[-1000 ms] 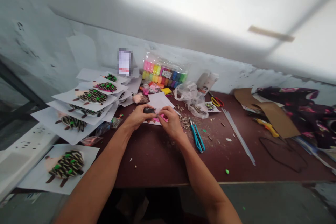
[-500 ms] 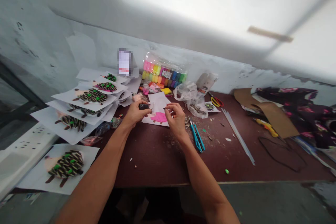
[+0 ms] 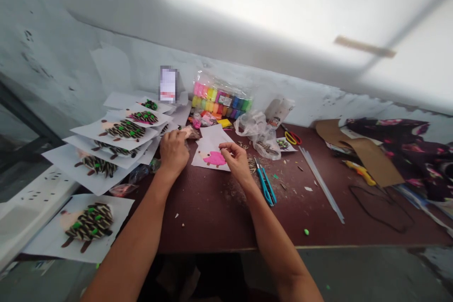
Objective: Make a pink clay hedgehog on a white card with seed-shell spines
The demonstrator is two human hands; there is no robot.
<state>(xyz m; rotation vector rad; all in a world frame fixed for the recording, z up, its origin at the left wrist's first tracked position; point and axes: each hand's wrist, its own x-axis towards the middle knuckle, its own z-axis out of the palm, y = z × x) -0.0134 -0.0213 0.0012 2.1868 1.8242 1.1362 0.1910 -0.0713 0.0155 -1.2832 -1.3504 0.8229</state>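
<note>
A pale, scuffed wall (image 3: pixel 88 75) rises behind a dark maroon surface (image 3: pixel 212 217); along the far right lie brown cardboard (image 3: pixel 368 160) and a dark floral cloth (image 3: pixel 399 151), with a loop of dark wire (image 3: pixel 382 207) on the surface nearer the person; at the left, overlapping paper sheets (image 3: pixel 109 134) fan out, carrying clay hedgehogs covered in dark striped seeds and green dots, and one more such sheet (image 3: pixel 46 240) lies lower, near the surface's corner; against the wall stands a clear bag of bright clay bars (image 3: pixel 221 96), with a crumpled plastic bag (image 3: pixel 255 134) to its right; a long metal strip (image 3: pixel 321 184) lies at an angle right of centre; a teal cutter (image 3: pixel 264 186) rests just beside the right hand, and red-and-yellow scissors (image 3: pixel 292 138) sit further back; the work sheet (image 3: pixel 208 163) lies between the hands, directly in front of the person, bearing a pink clay shape (image 3: pixel 214 158) with no seeds visible on it; the right hand (image 3: pixel 237 160) sits over the sheet's right edge, its grip pinched, thumb and forefinger pressed together just above the pink shape, with anything between them too small to tell; the left hand (image 3: pixel 173 151) is beyond the sheet's left edge, its grip curled downward, fingertips near a pale clay lump (image 3: pixel 191 133); whether it holds anything cannot be told; loose seeds (image 3: pixel 252 165) lie just right of the sheet.
</note>
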